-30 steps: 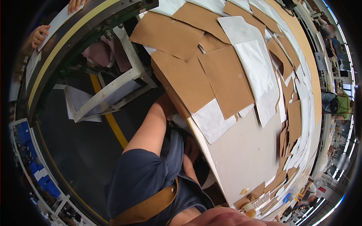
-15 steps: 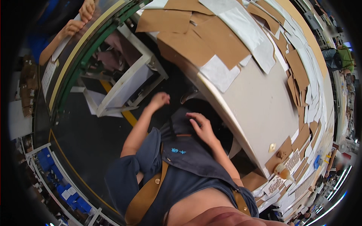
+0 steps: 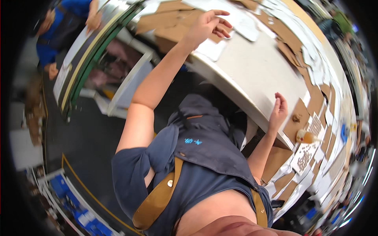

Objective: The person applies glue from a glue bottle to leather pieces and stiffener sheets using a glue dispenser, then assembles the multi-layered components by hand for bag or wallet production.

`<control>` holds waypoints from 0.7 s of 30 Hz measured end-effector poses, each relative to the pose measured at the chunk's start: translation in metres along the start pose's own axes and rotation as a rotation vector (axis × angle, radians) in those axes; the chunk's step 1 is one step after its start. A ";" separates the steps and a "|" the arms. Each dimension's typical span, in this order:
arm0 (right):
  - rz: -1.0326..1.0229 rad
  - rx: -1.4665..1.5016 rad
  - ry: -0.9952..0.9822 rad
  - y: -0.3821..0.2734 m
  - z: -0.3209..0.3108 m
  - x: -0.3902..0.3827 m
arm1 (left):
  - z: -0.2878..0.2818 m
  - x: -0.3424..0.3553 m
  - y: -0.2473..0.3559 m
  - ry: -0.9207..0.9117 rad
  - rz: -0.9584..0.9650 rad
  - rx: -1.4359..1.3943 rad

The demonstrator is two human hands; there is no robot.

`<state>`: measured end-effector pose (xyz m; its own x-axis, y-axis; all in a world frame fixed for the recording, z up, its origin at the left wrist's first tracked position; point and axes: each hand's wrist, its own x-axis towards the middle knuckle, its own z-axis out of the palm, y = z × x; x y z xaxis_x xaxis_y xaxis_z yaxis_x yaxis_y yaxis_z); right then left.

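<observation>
My left hand [image 3: 208,28] reaches over the far left part of the table [image 3: 252,65], fingers spread and holding nothing. Beneath and around it lie brown sheets [image 3: 169,29] and white sheets [image 3: 214,48]; whether the fingers touch any of them I cannot tell. My right hand [image 3: 278,112] is raised over the table's near right side, its fingers loosely extended with nothing visible in them. Closest to it are a brown piece [image 3: 293,118] with a small brown clump [image 3: 297,117] on top and a squat bottle of amber liquid [image 3: 306,137].
White cards with small brown pieces [image 3: 305,157] lie by the bottle. Layered brown and white cut sheets [image 3: 315,63] run along the table's far side. At left, a co-worker in blue [image 3: 75,11] stands behind a green-edged table [image 3: 100,51]. A white-framed rack [image 3: 132,82] stands between the tables.
Both hands have risen from near my lap. The left went up and forward over the sheets; the right moved rightward over the table. The co-worker's hands have moved apart.
</observation>
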<state>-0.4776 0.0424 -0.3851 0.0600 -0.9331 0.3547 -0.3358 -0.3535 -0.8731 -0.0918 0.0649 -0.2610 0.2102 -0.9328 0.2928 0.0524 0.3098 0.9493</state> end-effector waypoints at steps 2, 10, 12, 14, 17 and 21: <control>0.001 -0.086 0.076 0.014 -0.007 -0.001 | 0.033 0.020 0.002 -0.146 -0.056 0.046; -0.167 -0.436 0.107 0.007 -0.002 -0.009 | 0.155 0.124 -0.106 -0.628 -0.057 0.378; -0.199 -0.485 0.098 0.003 -0.002 -0.006 | 0.172 0.147 -0.139 -0.652 -0.031 0.480; -0.222 -0.536 0.084 0.001 -0.003 -0.004 | 0.189 0.174 -0.162 -0.672 -0.005 0.580; -0.201 -0.539 0.083 -0.001 -0.004 -0.002 | 0.208 0.218 -0.192 -0.509 -0.006 0.813; -0.172 -0.532 0.069 -0.004 -0.002 0.001 | 0.224 0.271 -0.250 -0.378 0.350 1.106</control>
<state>-0.4782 0.0431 -0.3808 0.1002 -0.8523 0.5134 -0.7552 -0.4011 -0.5184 -0.2668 -0.3067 -0.3929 -0.2611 -0.8822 0.3919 -0.8479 0.4036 0.3437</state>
